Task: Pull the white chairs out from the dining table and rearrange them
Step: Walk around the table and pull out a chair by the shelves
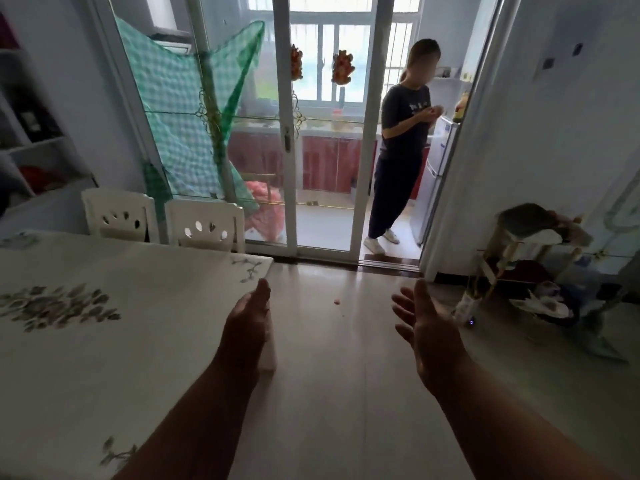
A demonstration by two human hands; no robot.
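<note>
Two bare forearms reach forward. The left hand (247, 311) is flat and empty, over the right edge of the dining table (104, 306); whether it touches is unclear. The right hand (424, 315) is spread over the floor, holding nothing. Two white chairs (119, 216) (205, 225) stand pushed in at the table's far edge, seats hidden, only backrests showing.

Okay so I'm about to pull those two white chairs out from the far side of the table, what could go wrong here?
1. The two white chairs stand close to the glass sliding door; pulled back hard, they might knock it.
2. Another person stands in the doorway, possibly in a chair's path.
3. Both hands, left hand and right hand, are empty and far from the chairs; reaching across the dining table looks awkward, so walk around.
</note>
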